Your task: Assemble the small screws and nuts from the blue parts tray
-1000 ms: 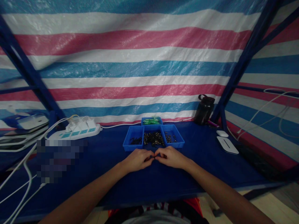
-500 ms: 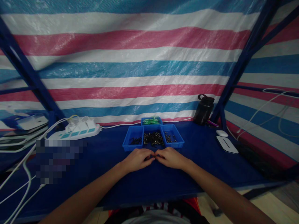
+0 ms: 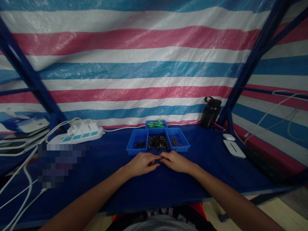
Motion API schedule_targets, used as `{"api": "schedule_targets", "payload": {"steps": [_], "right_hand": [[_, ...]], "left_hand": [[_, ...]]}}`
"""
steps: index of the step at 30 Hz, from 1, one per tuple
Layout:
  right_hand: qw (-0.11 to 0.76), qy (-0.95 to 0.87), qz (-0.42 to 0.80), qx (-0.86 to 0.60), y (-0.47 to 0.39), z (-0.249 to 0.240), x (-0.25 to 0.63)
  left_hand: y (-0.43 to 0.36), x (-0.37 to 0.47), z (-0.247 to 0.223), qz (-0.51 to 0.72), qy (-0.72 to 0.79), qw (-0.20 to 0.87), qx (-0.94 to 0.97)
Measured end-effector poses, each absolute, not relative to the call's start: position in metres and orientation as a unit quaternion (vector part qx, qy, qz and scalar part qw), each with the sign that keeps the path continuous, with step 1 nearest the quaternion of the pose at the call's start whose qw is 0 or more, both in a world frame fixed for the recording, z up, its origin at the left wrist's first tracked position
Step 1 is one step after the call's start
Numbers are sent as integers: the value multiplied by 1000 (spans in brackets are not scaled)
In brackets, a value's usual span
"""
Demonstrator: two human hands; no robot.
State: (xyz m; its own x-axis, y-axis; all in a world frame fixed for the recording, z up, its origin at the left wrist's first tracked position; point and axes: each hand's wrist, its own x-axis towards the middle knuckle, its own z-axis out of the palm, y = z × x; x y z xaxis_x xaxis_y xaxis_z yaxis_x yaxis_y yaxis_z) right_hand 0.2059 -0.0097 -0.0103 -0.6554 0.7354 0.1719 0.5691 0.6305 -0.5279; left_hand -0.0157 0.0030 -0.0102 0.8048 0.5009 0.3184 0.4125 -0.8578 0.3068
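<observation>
My left hand (image 3: 142, 163) and my right hand (image 3: 177, 161) meet fingertip to fingertip above the blue tabletop, just in front of the blue trays. Both hands have curled, pinching fingers; whatever lies between the tips is too small to make out. Right behind them stands the middle blue tray (image 3: 157, 131), holding a heap of small dark and shiny metal parts (image 3: 158, 142). The left blue tray (image 3: 130, 145) contains black slender pieces (image 3: 140, 144). A few small metal pieces (image 3: 173, 141) lie in the right blue tray (image 3: 184, 142).
Green items (image 3: 156, 124) fill a rear blue tray. A white power strip (image 3: 79, 137) with plugs and cables sits left, near stacked devices (image 3: 21, 138). A black bottle (image 3: 210, 112), a white flat box (image 3: 234, 149) and a small white case (image 3: 228, 137) are at the right.
My fingers have shifted slightly: the left index finger now reaches further against the right fingertips, and its thumb sits a little apart. The trays and their contents look the same.
</observation>
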Motion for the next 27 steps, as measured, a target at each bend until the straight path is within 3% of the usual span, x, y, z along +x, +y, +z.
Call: {"api": "schedule_targets", "payload": {"steps": [11,18,27], "right_hand": [[179,-883,155,-405,-12,-7,207],[199,-886,223,-355,-16,-3,208],[194,-865,167,-432,-9,-12,211]], "left_hand": [[9,-14,-17,196,289,76,934],[8,-15,-14,169,277,75,943],[5,-24,-7,291,256,60,920]]}}
